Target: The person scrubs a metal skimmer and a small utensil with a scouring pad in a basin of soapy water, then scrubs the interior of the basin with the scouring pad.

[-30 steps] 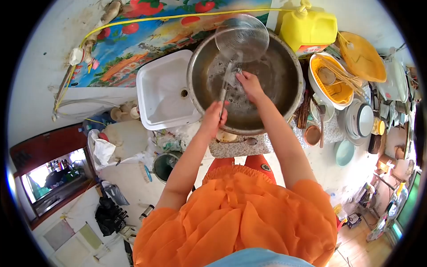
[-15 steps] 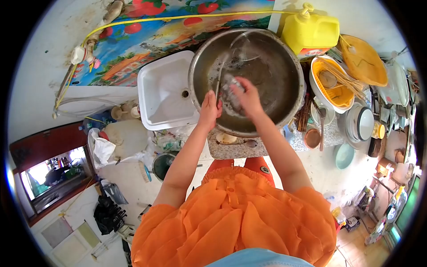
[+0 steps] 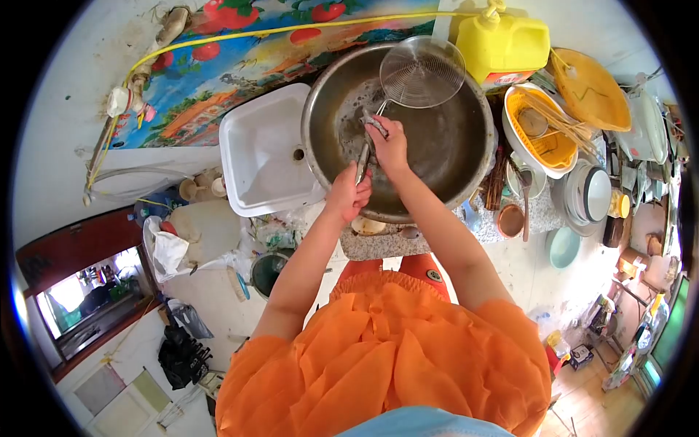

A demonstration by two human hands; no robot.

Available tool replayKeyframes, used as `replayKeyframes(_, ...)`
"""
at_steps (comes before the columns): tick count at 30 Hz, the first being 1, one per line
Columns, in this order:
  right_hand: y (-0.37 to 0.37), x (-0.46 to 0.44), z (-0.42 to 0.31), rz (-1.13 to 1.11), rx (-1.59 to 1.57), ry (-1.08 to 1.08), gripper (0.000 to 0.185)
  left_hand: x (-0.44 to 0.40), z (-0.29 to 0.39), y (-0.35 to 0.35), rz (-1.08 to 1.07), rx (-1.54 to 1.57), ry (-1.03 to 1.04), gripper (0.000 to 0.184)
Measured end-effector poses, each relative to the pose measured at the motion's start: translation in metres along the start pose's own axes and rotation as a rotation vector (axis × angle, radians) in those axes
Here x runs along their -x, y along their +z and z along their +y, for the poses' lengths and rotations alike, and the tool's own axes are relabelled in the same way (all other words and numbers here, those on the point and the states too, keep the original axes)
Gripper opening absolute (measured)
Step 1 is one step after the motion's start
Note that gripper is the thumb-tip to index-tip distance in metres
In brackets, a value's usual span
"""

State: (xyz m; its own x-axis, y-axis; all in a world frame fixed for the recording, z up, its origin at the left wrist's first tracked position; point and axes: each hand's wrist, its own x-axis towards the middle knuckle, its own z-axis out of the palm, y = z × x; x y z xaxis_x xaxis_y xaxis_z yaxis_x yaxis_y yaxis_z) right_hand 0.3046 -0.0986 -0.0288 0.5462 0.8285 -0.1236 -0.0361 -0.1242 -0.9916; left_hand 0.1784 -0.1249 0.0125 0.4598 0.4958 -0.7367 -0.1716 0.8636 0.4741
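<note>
As the curled left hand is gripping one strainer over one basin, the curled right hand is clasping one grey pad to its handle. One tub is sitting alongside, one poster lining the wall, speckled counter showing.

Strainer: head dipped and motion-blurred in the basin 0.5 s ago; now sharp, rings distinct, its face turned to the camera. Head also lies farther right than at 1.0 s ago, over the far right part of the rim and nearer the jug.
Right hand: was blurred, beside the handle; now sharp, higher, pressing the grey wad around the handle.
Left hand: lower, closer to the basin's near rim than 0.5 s ago.
Blue item: exposed; right forearm covered it 1.0 s ago.
</note>
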Motion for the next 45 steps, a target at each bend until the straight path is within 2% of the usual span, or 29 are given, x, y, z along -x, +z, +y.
replayKeyframes(2, 0.002, 0.024, 0.003, -0.074, 0.189, -0.182, 0.022, -0.006, -0.001, -0.004, -0.026, 0.112, -0.020, 0.036)
replayKeyframes(5, -0.001, 0.043, -0.007, -0.301, 0.258, -0.182, 0.024, -0.016, -0.001, -0.022, -0.023, 0.096, -0.052, 0.037)
replayKeyframes(8, -0.008, -0.009, 0.022, -0.220, 0.081, 0.006, 0.019, -0.009, 0.000, -0.021, -0.071, 0.128, -0.088, 0.038)
replayKeyframes(10, -0.017, -0.027, 0.039, -0.034, -0.123, 0.274, 0.022, -0.012, 0.002, -0.024, -0.080, 0.099, -0.086, 0.041)
replayKeyframes(12, -0.034, -0.027, 0.042, -0.011, -0.193, 0.322, 0.025, -0.011, 0.000, -0.024, -0.022, 0.069, -0.102, 0.042)
replayKeyframes(13, -0.043, -0.029, 0.038, 0.006, -0.227, 0.339, 0.026, -0.014, -0.001, -0.024, 0.003, 0.030, -0.116, 0.043)
replayKeyframes(16, -0.069, -0.026, 0.010, -0.010, -0.649, 0.661, 0.025, -0.028, -0.001, -0.021, 0.105, -0.118, -0.150, 0.046)
replayKeyframes(18, -0.080, -0.025, -0.005, -0.037, -0.770, 0.660, 0.025, -0.037, 0.002, -0.010, 0.219, -0.255, -0.166, 0.047)
replayKeyframes(19, -0.085, -0.028, -0.011, -0.051, -0.830, 0.655, 0.025, -0.044, 0.002, -0.018, 0.164, -0.304, -0.192, 0.047)
replayKeyframes(22, -0.098, -0.036, -0.028, -0.094, -0.858, 0.523, 0.026, -0.044, 0.006, -0.012, 0.145, -0.649, -0.168, 0.045)
replayKeyframes(23, -0.104, -0.042, -0.036, -0.072, -0.890, 0.506, 0.026, -0.048, 0.010, -0.012, 0.206, -0.864, -0.157, 0.040)
replayKeyframes(26, -0.122, -0.075, -0.046, -0.063, -0.843, 0.373, 0.025, -0.054, 0.040, 0.008, 0.415, -1.927, 0.403, 0.029)
replayKeyframes(28, -0.130, -0.095, -0.063, -0.041, -0.838, 0.330, 0.022, -0.038, 0.085, 0.080, 0.307, -1.663, 0.977, 0.024)
replayKeyframes(29, -0.132, -0.104, -0.068, -0.045, -0.830, 0.327, 0.023, -0.055, 0.103, 0.101, 0.125, -1.545, 1.353, 0.026)
replayKeyframes(30, -0.133, -0.110, -0.074, -0.047, -0.821, 0.325, 0.025, -0.052, 0.123, 0.141, -0.006, -1.543, 1.496, 0.034)
replayKeyframes(32, -0.134, -0.112, -0.097, -0.011, -0.800, 0.313, 0.025, -0.058, 0.149, 0.202, -0.149, -1.626, 1.647, 0.044)
replayKeyframes(34, -0.134, -0.116, -0.105, 0.001, -0.817, 0.305, 0.026, -0.074, 0.166, 0.244, -0.229, -1.717, 1.629, 0.053)
replayKeyframes(37, -0.136, -0.132, -0.109, -0.013, -0.888, 0.298, 0.025, -0.101, 0.179, 0.269, -0.246, -1.847, 1.584, 0.057)
replayKeyframes(40, -0.139, -0.142, -0.120, -0.038, -0.887, 0.337, 0.026, -0.109, 0.184, 0.272, -0.267, -1.874, 1.547, 0.065)
replayKeyframes(45, -0.135, -0.149, -0.129, -0.029, -0.925, 0.338, 0.028, -0.108, 0.180, 0.270, -0.247, -1.805, 1.476, 0.064)
